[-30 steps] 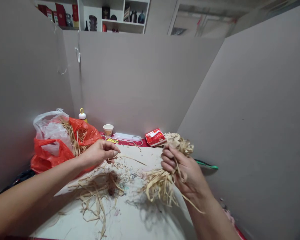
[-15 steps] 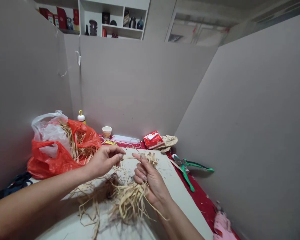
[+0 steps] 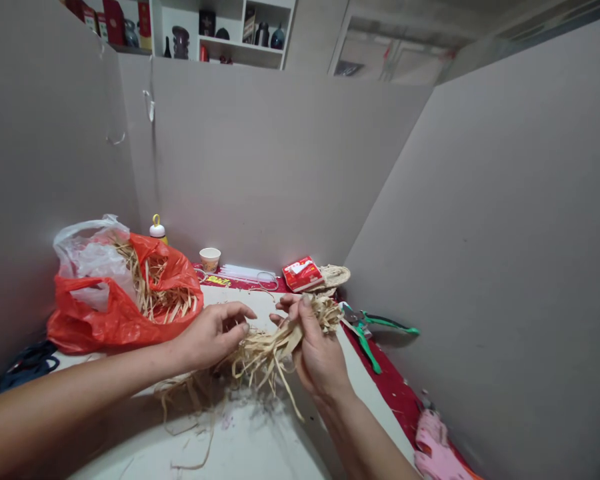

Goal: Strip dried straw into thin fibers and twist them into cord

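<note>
My right hand [image 3: 316,347] is closed around a bundle of pale, dry straw-like strips [image 3: 270,350], thumb on top. A bunched, braided-looking part of the bundle sticks out beyond the thumb, and loose ends hang below the palm. To its left, my left hand [image 3: 217,333] has its thumb and fingers apart with nothing visible between them, close beside the hanging strips. Under both hands lies a white board [image 3: 250,433], with more loose strips [image 3: 185,393] scattered on it, partly hidden by my left forearm.
At left a red plastic bag [image 3: 85,327] holds more dry strips. Along the back stand a paper cup [image 3: 210,260], a yellow-topped bottle [image 3: 157,230], a red tissue pack [image 3: 303,274] and a woven piece [image 3: 336,275]. Green-handled pliers [image 3: 370,333] lie at right, near a pink object [image 3: 437,447].
The bundle has turned in my right hand, and its bunched end now shows farther right. My left hand has let go of a thin strip stretched between the hands. The view has shifted slightly.
</note>
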Demonstrator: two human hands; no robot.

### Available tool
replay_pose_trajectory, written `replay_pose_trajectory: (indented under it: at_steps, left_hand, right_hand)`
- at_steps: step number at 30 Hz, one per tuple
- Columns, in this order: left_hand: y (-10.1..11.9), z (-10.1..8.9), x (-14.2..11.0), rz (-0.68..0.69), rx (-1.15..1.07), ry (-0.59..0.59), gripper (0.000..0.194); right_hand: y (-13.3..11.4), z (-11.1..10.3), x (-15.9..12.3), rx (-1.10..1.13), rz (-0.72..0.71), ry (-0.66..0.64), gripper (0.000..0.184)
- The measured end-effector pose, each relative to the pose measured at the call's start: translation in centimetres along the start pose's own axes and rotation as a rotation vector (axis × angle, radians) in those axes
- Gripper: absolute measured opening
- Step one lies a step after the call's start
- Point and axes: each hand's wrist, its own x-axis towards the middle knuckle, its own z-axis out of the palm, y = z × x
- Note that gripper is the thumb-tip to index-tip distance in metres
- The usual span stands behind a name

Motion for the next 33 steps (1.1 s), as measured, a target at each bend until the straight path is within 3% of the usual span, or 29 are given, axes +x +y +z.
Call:
replay_pose_trajectory:
  at_steps: [4, 5, 8, 10, 13, 17, 19, 21, 23, 28, 31, 33]
  left_hand:
    - [0.7, 0.7, 0.5, -0.023, -0.071, -0.043, 0.053]
    - [0.9, 1.1, 0.6, -0.030, -0.100, -0.124, 0.050]
    - [1.0, 2.4, 0.8, -0.092, -0.182, -0.467, 0.013]
    - [0.5, 2.8, 0.7, -0.127, -0.153, -0.575, 0.011]
    - [-1.2, 1.7, 0.6, -0.134, 0.030, -0.491, 0.015]
    - [-3.4, -2.7, 0.8, -0.191, 0.175, -0.293, 0.023]
    - [-3.7, -5.3, 0.9, -0.166, 0.259, -0.179, 0.026]
    - [-3.7, -7.2, 0.9, -0.139, 0.393, -0.102, 0.020]
    - [-3.8, -8.1, 0.4, -0.161, 0.520, -0.108, 0.010]
    - [-6.2, -7.2, -2.4, -0.382, 0.648, -0.304, 0.028]
    - [-7.4, -6.9, -3.8, -0.317, 0.581, -0.320, 0.036]
    - [-7.0, -7.4, -3.9, -0.290, 0.503, -0.354, 0.035]
  right_hand:
    - [-0.1, 0.4, -0.1, 0.055, 0.059, -0.082, 0.041]
    - [0.0, 0.5, -0.1, 0.068, 0.077, -0.094, 0.042]
    - [-0.2, 0.2, -0.1, 0.131, 0.116, -0.087, 0.044]
    - [-1.3, -0.4, 0.2, 0.180, 0.124, -0.070, 0.046]
    - [-4.3, -2.1, 1.2, 0.163, 0.023, -0.014, 0.050]
    - [-8.2, -4.3, 2.5, 0.025, -0.286, 0.212, 0.048]
    - [-8.9, -4.7, 2.7, -0.127, -0.504, 0.323, 0.044]
    - [-8.7, -4.4, 2.6, -0.230, -0.626, 0.378, 0.040]
    - [-8.1, -3.7, 2.2, -0.236, -0.592, 0.357, 0.038]
    - [-7.1, -2.4, 1.7, -0.218, -0.433, 0.202, 0.039]
    - [-7.1, -2.5, 1.7, -0.217, -0.346, 0.139, 0.042]
    - [-7.0, -2.6, 1.7, -0.202, -0.311, 0.106, 0.043]
